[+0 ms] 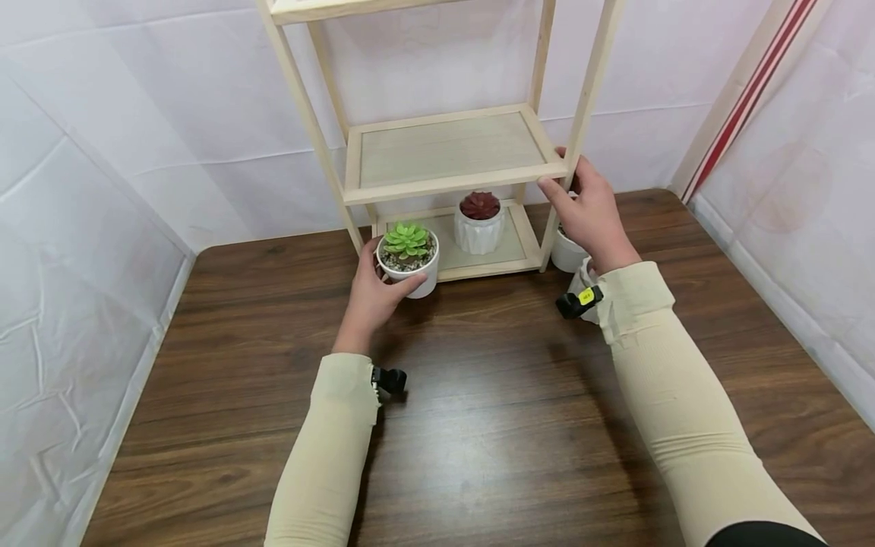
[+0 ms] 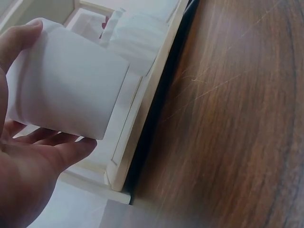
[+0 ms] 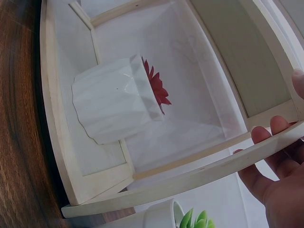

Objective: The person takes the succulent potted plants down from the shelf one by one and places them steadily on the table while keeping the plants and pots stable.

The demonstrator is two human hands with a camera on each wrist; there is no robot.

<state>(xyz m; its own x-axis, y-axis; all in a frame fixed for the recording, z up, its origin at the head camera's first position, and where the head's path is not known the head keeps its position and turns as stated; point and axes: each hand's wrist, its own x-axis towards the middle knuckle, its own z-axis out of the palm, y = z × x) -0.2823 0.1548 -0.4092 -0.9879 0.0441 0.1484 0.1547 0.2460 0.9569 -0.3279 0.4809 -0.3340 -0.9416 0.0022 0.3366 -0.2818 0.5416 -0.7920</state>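
Observation:
My left hand [image 1: 365, 304] grips a white round pot [image 1: 425, 282] with a bright green succulent [image 1: 406, 239] in gravel, thumb at the front and fingers around the far side. The left wrist view shows this pot [image 2: 71, 80] tilted in the picture, close to the lowest shelf's front edge. With fingers and thumb around it, my right hand [image 1: 596, 220] holds the right front post [image 1: 586, 91] of a pale wooden rack at middle-shelf height. On the bottom shelf stands a white faceted pot [image 1: 480, 235] with a dark red succulent [image 3: 156, 88].
Two more white pots stand right of the rack, one beside its post [image 1: 567, 257], the other partly hidden behind my right wrist. The rack's middle shelf [image 1: 451, 148] bears nothing. White sheeting [image 1: 225, 121] hangs behind the brown wooden table [image 1: 472, 425].

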